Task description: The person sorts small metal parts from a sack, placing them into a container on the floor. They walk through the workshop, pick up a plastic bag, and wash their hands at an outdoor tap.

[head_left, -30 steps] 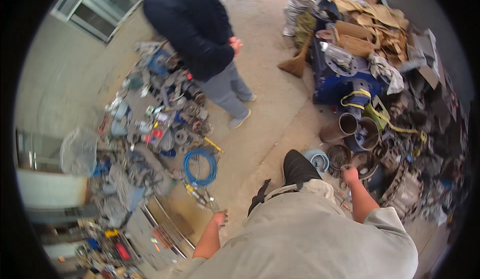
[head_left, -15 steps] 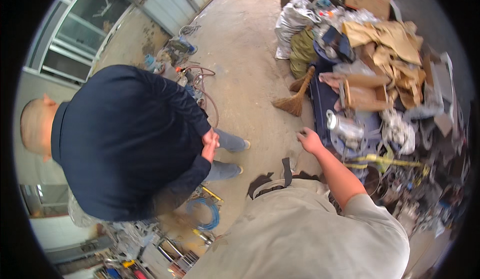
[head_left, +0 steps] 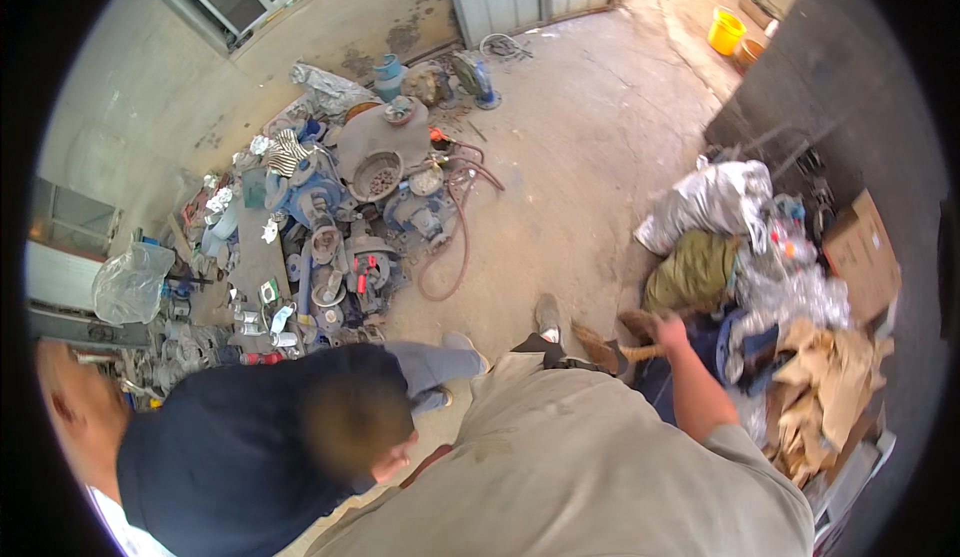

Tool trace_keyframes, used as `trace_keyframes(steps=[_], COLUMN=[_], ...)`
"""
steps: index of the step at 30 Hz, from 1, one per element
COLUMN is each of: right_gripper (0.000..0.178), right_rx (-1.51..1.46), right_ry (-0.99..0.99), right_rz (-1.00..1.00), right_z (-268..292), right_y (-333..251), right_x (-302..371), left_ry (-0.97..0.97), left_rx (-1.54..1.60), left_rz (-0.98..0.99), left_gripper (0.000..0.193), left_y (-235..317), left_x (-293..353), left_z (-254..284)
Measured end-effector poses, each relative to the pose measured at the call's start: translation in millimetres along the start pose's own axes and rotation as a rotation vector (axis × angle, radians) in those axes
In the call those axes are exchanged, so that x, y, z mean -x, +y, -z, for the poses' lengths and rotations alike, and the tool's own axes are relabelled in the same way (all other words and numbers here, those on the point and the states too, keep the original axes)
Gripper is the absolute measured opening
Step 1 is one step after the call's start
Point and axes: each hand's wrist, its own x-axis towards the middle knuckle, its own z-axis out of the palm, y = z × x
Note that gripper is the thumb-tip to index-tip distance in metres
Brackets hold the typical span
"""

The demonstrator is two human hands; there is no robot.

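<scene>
My right hand [head_left: 670,333], blurred by motion, is low at my right side, over the upper part of a straw broom [head_left: 598,347]. Whether its fingers touch the broom cannot be told. The broom's bristles fan out beside my shoe [head_left: 547,315]; a second brown broom end shows just behind. My left hand is out of sight, past my grey-beige shirt [head_left: 560,447]. To my left a person in a dark jacket [head_left: 260,437] stands close, turned toward me.
Along the left wall lies a heap of pump-like metal parts [head_left: 320,217], with a red-brown hose [head_left: 463,242] curling onto the concrete floor [head_left: 560,157]. Sacks [head_left: 710,207], brown paper [head_left: 825,377] and a cardboard box [head_left: 862,257] crowd the right. Far off stands a yellow bucket [head_left: 726,30].
My view has swung left and farther ahead, bringing the parts heap and yellow bucket into sight. My right hand now overlaps the broom. The other person's head has dropped lower in view.
</scene>
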Motion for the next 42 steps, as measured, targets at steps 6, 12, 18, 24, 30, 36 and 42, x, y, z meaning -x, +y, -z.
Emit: trace_keyframes(steps=[6,12,18,24,30,36,42], right_gripper=[0.031,0.033,0.044,0.046,0.038,0.042,0.025], right_rx=[-0.413,0.107,0.287,0.153,-0.045,0.012,0.453], right_ry=[-0.012,-0.279,-0.179,0.055,0.187,0.174,-0.305], right_rz=[-0.586,-0.867,-0.808,-0.488,-0.233,-0.493,-0.733], right_z=[45.6,68.4,60.5,140.3,243.1,266.9,227.6], right_y=[31.4,24.7,45.9,-47.1,-166.7,-118.3,-3.2], right_x=[29.5,-60.2,-313.6,-674.2,-926.4,-1018.5,-945.4], left_ry=[-0.497,-0.276,-0.02,-0.169,-0.192,-0.184,0.223], left_rx=[0.949,0.798,-0.564,0.131,-0.007,-0.454,-0.93], left_rz=[0.2,-0.009,-0.788,-0.308,-0.349,-0.518,-0.916], left_gripper=[0.04,0.036,0.029,0.033,0.037,0.041,0.035], left_y=[222.5,335.0,454.2,639.2,839.8,1022.8,1245.2], left_x=[-67.1,-143.3,-225.7,-248.1,-313.3,-404.1,-463.3], left_z=[119.9,317.9,446.6,541.4,644.7,773.0,968.3])
